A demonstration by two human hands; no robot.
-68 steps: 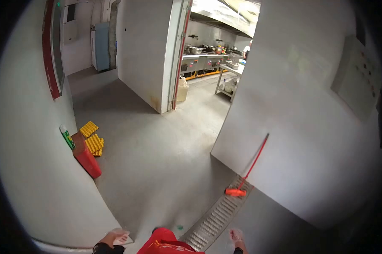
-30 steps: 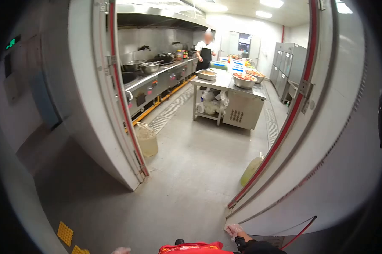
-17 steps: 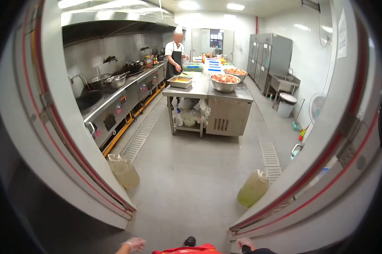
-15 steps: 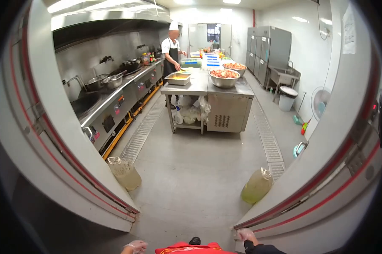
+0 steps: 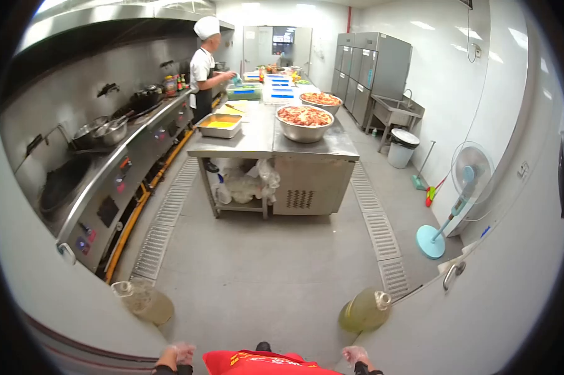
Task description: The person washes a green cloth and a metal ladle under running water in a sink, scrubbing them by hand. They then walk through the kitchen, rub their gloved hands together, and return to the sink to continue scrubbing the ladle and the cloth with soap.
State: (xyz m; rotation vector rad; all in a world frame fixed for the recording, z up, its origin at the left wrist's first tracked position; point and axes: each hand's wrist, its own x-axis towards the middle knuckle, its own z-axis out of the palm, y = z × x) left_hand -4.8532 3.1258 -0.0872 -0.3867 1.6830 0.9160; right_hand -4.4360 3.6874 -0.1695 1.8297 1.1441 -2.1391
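My left hand [image 5: 183, 353] is at the bottom edge in a clear plastic glove, in front of my body. Its fingers look curled in, and nothing shows in them. My right hand [image 5: 356, 355], gloved the same way, is held up on the other side, also with curled fingers and no object visible. Between them is my red apron [image 5: 257, 362] with yellow lettering. Nearest the right hand stands a jug of greenish liquid [image 5: 364, 310] on the floor. A similar cloudy jug [image 5: 146, 303] stands beyond the left hand. Neither hand touches a jug.
A steel worktable [image 5: 232, 145] ahead bears a tray of yellow liquid [image 5: 221, 124] and a bowl of reddish food [image 5: 304, 119]. A co-worker [image 5: 202, 72] stands at its left. Stoves [image 5: 122, 165] line the left, a fan [image 5: 441, 231] and door handle [image 5: 454, 275] the right.
My view has moved forward through the doorway, and the worktable appears larger. The fan now shows fully. The co-worker has straightened, with hands now near the green container. Both my hands have risen slightly.
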